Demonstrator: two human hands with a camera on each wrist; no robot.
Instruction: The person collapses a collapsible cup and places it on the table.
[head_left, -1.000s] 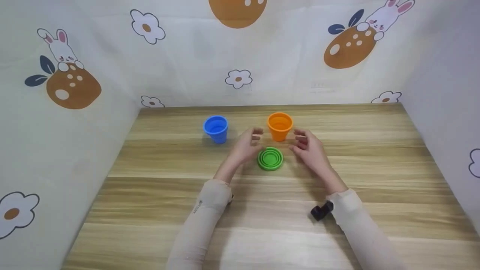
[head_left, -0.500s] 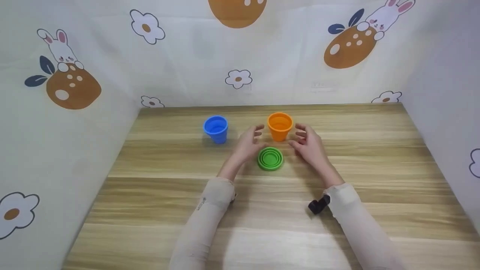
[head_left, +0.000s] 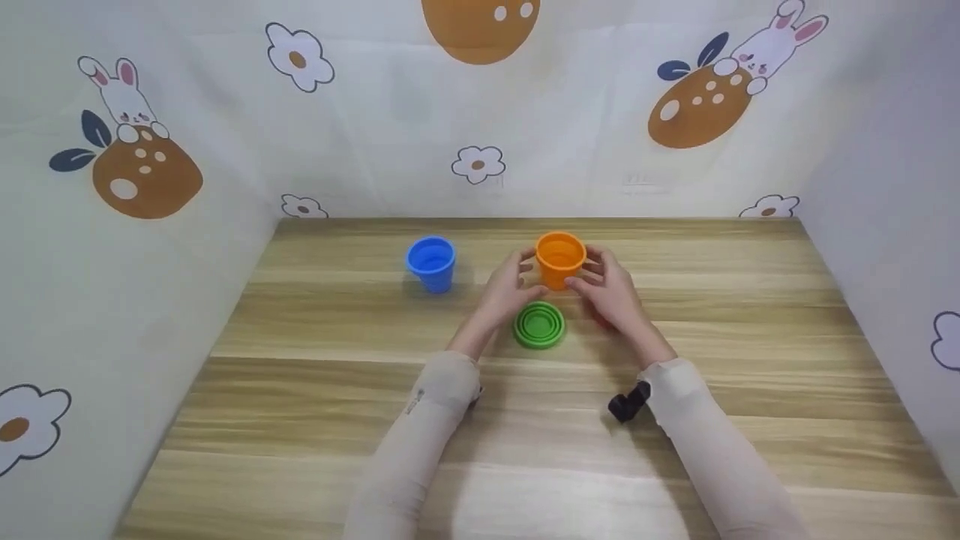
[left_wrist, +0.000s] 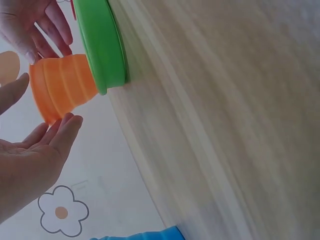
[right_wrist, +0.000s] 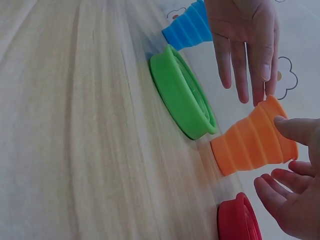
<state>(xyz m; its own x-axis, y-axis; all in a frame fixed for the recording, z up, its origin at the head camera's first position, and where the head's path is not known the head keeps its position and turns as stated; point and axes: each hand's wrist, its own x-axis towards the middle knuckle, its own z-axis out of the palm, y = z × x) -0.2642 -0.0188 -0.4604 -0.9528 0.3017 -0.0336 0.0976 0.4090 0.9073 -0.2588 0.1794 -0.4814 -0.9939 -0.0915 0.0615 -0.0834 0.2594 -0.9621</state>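
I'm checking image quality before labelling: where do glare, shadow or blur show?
Head view: pale glare on the wood-grain table near the bottom, soft shadow beside the left beige fabric sleeve; left wrist view: wood grain soft toward the right; right wrist view: dimmer than the head view, yet the ridged orange tapered cup shows clear edges.

So I counted four rubbery-looking collapsible cups: two stood tall, a blue tapered cup [head_left: 433,277] and an orange tapered cup [head_left: 557,276], and two were squashed flat, a green ringed disc [head_left: 539,325] and a red round disc [right_wrist: 235,221]. Also two bare hands, a left hand [head_left: 508,295] and a right hand [head_left: 613,294], two beige fabric sleeves [head_left: 420,439], one wood-grain tabletop [head_left: 315,315]. The head view had six printed white flowers [head_left: 478,164], three brown-orange fruits [head_left: 701,105], two white bunnies [head_left: 124,97].
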